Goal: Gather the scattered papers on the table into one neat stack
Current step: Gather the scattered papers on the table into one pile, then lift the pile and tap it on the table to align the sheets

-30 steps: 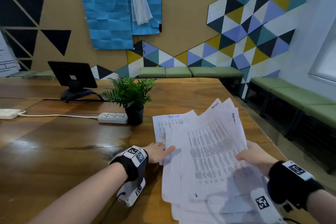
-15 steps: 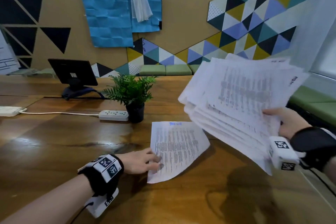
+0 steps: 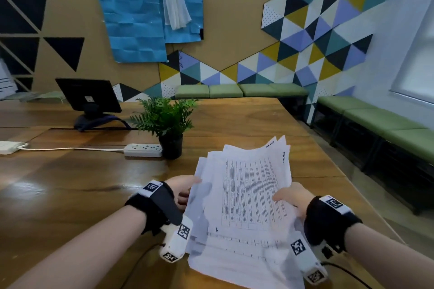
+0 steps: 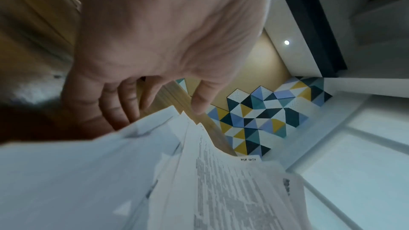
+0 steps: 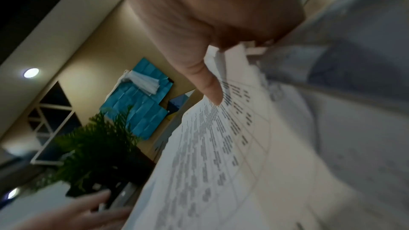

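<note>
Loose sheaf of white printed papers (image 3: 246, 197), lower centre, gripped both sides.
Left hand (image 3: 184, 191) fingers hidden beneath; right hand (image 3: 292, 197) thumb on top; bottom edge cut off.

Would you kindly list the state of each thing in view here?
papers: gathered, edges fanned, uneven
left hand: holds the papers' left edge
right hand: grips their right edge
potted plant: upright
power strip: lies flat
monitor: upright, back facing us

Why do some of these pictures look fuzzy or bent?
Head view: sharp, but its wide lens bows the table, which carries window glare. Left wrist view: the papers smear near the lens. Right wrist view: dim, with the plant and paper edges blurred.
</note>
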`<state>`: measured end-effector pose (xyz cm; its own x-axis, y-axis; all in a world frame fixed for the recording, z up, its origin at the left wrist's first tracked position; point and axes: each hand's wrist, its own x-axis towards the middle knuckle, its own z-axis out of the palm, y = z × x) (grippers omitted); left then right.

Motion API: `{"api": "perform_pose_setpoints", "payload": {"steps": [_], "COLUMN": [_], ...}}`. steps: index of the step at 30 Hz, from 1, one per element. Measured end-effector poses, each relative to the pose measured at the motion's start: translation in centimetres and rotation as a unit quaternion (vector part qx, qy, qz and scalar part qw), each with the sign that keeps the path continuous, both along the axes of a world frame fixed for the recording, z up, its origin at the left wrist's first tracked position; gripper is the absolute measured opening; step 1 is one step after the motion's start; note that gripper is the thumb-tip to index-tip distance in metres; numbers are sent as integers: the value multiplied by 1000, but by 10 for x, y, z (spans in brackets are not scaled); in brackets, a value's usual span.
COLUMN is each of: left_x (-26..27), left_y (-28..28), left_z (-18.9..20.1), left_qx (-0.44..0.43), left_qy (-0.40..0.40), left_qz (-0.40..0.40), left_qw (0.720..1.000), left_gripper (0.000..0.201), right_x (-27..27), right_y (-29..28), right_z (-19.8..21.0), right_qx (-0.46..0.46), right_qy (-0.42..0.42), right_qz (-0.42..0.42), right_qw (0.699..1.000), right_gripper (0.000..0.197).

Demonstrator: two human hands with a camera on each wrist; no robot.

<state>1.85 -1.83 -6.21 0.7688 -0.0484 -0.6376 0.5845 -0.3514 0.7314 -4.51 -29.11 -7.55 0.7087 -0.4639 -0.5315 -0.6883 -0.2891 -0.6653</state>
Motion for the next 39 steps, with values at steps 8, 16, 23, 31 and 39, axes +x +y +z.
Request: {"api": "perform_pose_setpoints", "payload": {"steps": [8, 16, 23, 31, 39], "left_x": [-1, -3, -6, -12, -4], "left_y": [-31, -23, -24, -39, -37], "left_z": [-1, -5, 47, 63, 53], "left_qx": [66, 39, -215, -213, -190], "left_qy": [-53, -201, -372, -464, -454], "left_qz": [-86, -88, 1, 63, 52], "left_qw": [993, 975, 903, 857, 869], "left_gripper": [72, 43, 42, 46, 45], "right_x": [8, -4, -15, -13, -15], "right_y": [0, 1, -4, 15, -1], "right_z": [-5, 7, 85, 104, 112], "right_qx": [95, 175, 195, 151, 245], "right_qy": [5, -58, -353, -466, -477], "right_qz": [9, 49, 47, 97, 54], "right_qw": [995, 982, 914, 866, 842], "right_gripper": [62, 44, 40, 24, 45]}}
